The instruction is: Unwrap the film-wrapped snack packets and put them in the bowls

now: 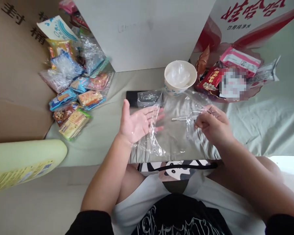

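Head view: boxes (147, 39) line green cloth (271, 127), left hand (137, 125) splayed, right hand (215, 127) pinching plastic (172, 138).

Place: looks like a home, though which room cannot be told.
Cloth (106, 130): pale green, creased, spread loosely like a household cover.
Snack packets (74, 123): heaped at left, with more in a dish (207, 94) at right.
Phone (131, 98): lies flat on the cloth.
Around the edges: brown cardboard (17, 71), white panel (147, 45), red-and-white carton (244, 34).
Dress: casual, black T-shirt (178, 209), light shorts (129, 212).
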`<action>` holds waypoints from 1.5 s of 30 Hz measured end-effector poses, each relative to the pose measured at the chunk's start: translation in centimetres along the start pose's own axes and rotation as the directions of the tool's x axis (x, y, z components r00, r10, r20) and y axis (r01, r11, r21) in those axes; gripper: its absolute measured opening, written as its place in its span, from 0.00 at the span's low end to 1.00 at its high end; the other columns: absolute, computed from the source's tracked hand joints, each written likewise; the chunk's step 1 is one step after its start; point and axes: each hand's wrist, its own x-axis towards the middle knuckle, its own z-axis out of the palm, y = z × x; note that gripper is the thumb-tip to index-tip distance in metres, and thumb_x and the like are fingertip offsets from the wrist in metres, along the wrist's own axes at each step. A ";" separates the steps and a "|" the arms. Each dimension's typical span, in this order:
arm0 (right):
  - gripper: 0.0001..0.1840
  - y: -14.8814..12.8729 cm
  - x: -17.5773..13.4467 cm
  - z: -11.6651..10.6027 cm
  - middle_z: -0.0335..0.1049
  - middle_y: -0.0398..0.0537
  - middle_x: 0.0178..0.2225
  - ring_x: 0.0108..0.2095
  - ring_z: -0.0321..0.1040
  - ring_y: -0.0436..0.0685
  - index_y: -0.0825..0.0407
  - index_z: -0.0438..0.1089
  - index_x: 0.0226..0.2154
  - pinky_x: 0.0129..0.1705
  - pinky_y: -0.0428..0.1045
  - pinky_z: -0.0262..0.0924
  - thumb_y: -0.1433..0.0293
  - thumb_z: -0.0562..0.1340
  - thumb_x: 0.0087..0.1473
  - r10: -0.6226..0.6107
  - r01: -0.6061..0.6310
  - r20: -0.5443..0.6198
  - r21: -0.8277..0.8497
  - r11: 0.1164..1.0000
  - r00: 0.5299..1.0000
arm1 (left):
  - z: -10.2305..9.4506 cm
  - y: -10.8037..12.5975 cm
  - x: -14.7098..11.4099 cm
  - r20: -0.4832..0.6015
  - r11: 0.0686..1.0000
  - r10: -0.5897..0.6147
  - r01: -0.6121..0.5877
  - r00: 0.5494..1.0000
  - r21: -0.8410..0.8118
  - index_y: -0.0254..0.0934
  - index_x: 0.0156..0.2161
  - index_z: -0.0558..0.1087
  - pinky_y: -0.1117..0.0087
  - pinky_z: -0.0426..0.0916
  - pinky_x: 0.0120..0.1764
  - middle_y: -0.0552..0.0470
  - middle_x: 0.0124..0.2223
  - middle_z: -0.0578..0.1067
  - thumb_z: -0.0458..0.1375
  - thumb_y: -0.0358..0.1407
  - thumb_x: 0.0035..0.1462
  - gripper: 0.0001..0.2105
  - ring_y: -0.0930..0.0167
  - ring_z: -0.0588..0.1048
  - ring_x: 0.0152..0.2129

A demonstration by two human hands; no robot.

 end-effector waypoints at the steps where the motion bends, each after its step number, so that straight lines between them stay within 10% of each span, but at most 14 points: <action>1: 0.14 0.3 0.2 -0.6 0.62 0.35 0.18 0.20 0.61 0.49 0.47 0.67 0.27 0.27 0.48 0.63 0.59 0.69 0.53 -0.028 0.027 -0.022 -0.070 0.997 0.999 | 0.2 -0.2 0.1 0.028 1.000 -0.024 0.023 0.999 0.020 0.31 0.50 0.78 0.49 0.78 0.47 0.32 0.61 0.74 0.56 0.71 0.44 0.44 0.43 0.69 0.62; 5: 0.14 0.7 0.0 -2.8 0.76 0.46 0.37 0.41 0.73 0.58 0.48 0.71 0.27 0.49 0.56 0.66 0.56 0.68 0.55 -0.100 0.129 0.099 -0.351 0.927 0.990 | 0.5 -1.0 0.5 0.007 0.985 -0.066 0.064 0.998 0.160 0.35 0.45 0.81 0.58 0.80 0.43 0.37 0.54 0.80 0.72 0.52 0.41 0.29 0.52 0.80 0.51; 11: 0.34 0.9 -0.4 -2.0 0.79 0.44 0.43 0.54 0.74 0.63 0.35 0.62 0.54 0.60 0.64 0.63 0.48 0.72 0.49 -0.090 0.045 0.309 0.149 0.988 0.947 | 1.5 -2.0 2.2 -0.256 0.995 0.015 0.011 0.967 0.103 0.35 0.28 0.75 0.72 0.78 0.27 0.49 0.32 0.84 0.65 0.38 0.54 0.08 0.69 0.82 0.25; 15: 0.45 1.6 -0.5 -0.3 0.73 0.39 0.30 0.39 0.79 0.60 0.37 0.51 0.65 0.45 0.60 0.73 0.54 0.71 0.52 0.029 -0.061 0.370 0.075 0.995 0.929 | 2.4 -2.2 2.6 -0.318 0.997 0.005 0.019 0.948 0.074 0.36 0.27 0.72 0.73 0.75 0.23 0.52 0.27 0.82 0.62 0.40 0.56 0.11 0.70 0.80 0.21; 21: 0.35 1.9 -0.3 -1.6 0.64 0.35 0.22 0.19 0.64 0.52 0.36 0.51 0.66 0.23 0.51 0.68 0.59 0.63 0.60 0.037 -0.037 -0.012 0.028 0.999 0.999 | 0.4 -1.3 2.6 -0.518 0.927 0.264 -0.065 0.814 0.370 0.34 0.26 0.76 0.80 0.58 0.13 0.56 0.15 0.71 0.69 0.44 0.47 0.14 0.77 0.69 0.10; 30: 0.37 1.1 -0.3 -2.3 0.79 0.44 0.34 0.26 0.74 0.56 0.35 0.48 0.68 0.32 0.55 0.72 0.61 0.63 0.62 -0.181 0.182 0.028 -0.241 0.953 0.983 | -0.1 -0.7 1.9 -0.442 0.847 0.367 -0.097 0.819 0.523 0.33 0.28 0.78 0.78 0.48 0.11 0.58 0.15 0.68 0.72 0.48 0.42 0.18 0.82 0.59 0.07; 35: 0.08 0.2 -0.6 -2.8 0.77 0.44 0.27 0.29 0.77 0.57 0.44 0.76 0.43 0.38 0.57 0.74 0.63 0.62 0.62 -0.232 0.228 0.010 -0.238 0.944 0.973 | -0.7 -0.1 1.9 -0.501 0.824 0.482 -0.179 0.718 0.537 0.34 0.32 0.77 0.77 0.47 0.11 0.58 0.17 0.71 0.71 0.48 0.45 0.18 0.81 0.61 0.08; 40: 0.11 0.2 -0.3 -3.1 0.79 0.47 0.33 0.26 0.76 0.56 0.46 0.77 0.38 0.34 0.56 0.73 0.59 0.62 0.61 -0.268 0.241 -0.089 -0.238 0.941 0.959 | -0.8 0.1 1.6 -0.455 0.708 0.669 -0.318 0.587 0.630 0.44 0.51 0.73 0.79 0.49 0.14 0.63 0.22 0.76 0.68 0.42 0.52 0.21 0.81 0.64 0.10; 45: 0.22 0.4 0.6 -3.7 0.78 0.49 0.45 0.39 0.78 0.58 0.44 0.71 0.53 0.43 0.54 0.72 0.63 0.68 0.55 -0.290 0.280 0.023 -0.340 0.898 0.957 | -1.5 -0.5 1.1 -0.233 0.635 0.662 -0.368 0.712 0.679 0.38 0.33 0.76 0.77 0.63 0.18 0.53 0.30 0.79 0.69 0.43 0.47 0.12 0.75 0.74 0.18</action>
